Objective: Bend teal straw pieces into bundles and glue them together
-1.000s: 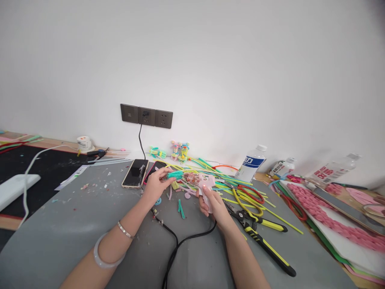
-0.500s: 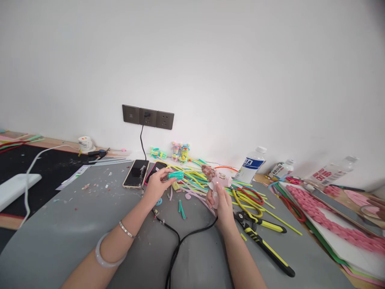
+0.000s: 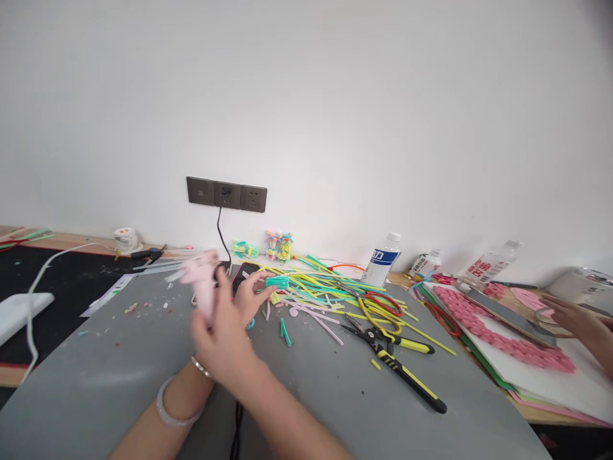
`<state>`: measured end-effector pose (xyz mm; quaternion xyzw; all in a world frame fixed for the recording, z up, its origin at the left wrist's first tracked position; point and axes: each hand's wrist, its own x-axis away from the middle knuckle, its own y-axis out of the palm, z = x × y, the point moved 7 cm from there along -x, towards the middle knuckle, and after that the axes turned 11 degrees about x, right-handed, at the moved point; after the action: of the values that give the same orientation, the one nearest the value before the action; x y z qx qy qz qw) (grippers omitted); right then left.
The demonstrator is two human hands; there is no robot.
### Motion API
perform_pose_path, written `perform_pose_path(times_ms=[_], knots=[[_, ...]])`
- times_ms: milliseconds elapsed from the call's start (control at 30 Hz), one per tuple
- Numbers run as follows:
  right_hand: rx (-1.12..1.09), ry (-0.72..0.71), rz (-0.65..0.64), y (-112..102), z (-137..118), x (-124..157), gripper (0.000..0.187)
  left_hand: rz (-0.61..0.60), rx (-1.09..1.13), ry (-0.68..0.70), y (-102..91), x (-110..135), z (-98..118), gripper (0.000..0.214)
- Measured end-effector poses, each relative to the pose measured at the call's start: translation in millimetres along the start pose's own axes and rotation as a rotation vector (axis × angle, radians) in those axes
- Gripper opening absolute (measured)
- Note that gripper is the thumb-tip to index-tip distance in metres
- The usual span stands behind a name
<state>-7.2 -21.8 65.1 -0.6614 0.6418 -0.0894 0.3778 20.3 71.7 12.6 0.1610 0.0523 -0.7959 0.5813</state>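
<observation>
Between the fingertips of my left hand (image 3: 251, 298) is a small teal bundle of pipe cleaners (image 3: 277, 282). My right hand (image 3: 221, 338) crosses over my left forearm and holds a pale pink glue gun (image 3: 200, 281), blurred by motion, above the left part of the grey mat (image 3: 330, 402). A folded teal pipe cleaner piece (image 3: 285, 332) lies on the mat in front of my left hand. Loose yellow, teal and lilac pipe cleaners (image 3: 316, 287) are spread behind it. Small pipe cleaner figures (image 3: 278, 246) stand against the wall.
Black-and-yellow pliers (image 3: 407, 370) and yellow-handled scissors (image 3: 378, 316) lie on the right. A bottle (image 3: 382, 260) stands behind them. Another person's hand (image 3: 577, 322) is at the far right near a phone (image 3: 512, 316) and pink braided trim (image 3: 460, 313). A black cord (image 3: 237, 425) runs under my arms.
My right hand has swung left with the glue gun, from the right of the teal bundle to across my left forearm. The left hand keeps its hold. The view has shifted slightly right.
</observation>
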Motion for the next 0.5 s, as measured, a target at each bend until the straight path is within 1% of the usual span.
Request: perform_pose_path(times_ms=[33, 67, 133, 167, 233, 300, 367, 400, 433, 500], knots=[[-0.002, -0.001, -0.067, 18, -11, -3, 0.087, -0.022, 0.009, -0.016, 1.7, 1, 0, 0.038], [0.039, -0.027, -0.112, 34, -21, -5, 0.086, -0.04, 0.02, -0.032, 3.2, 1, -1, 0.04], [0.166, -0.125, -0.183, 60, -40, -8, 0.084, -0.062, 0.039, -0.058, 5.1, 1, -1, 0.042], [0.23, -0.155, -0.218, 71, -45, -9, 0.085, -0.068, 0.05, -0.073, 5.6, 1, -1, 0.043], [0.337, -0.178, -0.301, 91, -48, -9, 0.087, -0.083, 0.074, -0.107, 6.8, 1, -1, 0.044], [0.415, -0.178, -0.406, 108, -44, -8, 0.091, -0.093, 0.092, -0.135, 8.2, 1, -2, 0.045], [0.458, -0.169, -0.492, 118, -38, -5, 0.094, -0.091, 0.096, -0.146, 9.3, 3, -2, 0.045], [0.464, -0.158, -0.515, 119, -35, -4, 0.094, -0.091, 0.093, -0.149, 10.0, 3, -2, 0.045], [0.456, -0.142, -0.515, 116, -33, -3, 0.092, -0.092, 0.092, -0.151, 10.8, 4, -2, 0.044], [0.404, -0.135, -0.446, 101, -32, -4, 0.08, -0.096, 0.095, -0.154, 11.8, 5, -2, 0.043]])
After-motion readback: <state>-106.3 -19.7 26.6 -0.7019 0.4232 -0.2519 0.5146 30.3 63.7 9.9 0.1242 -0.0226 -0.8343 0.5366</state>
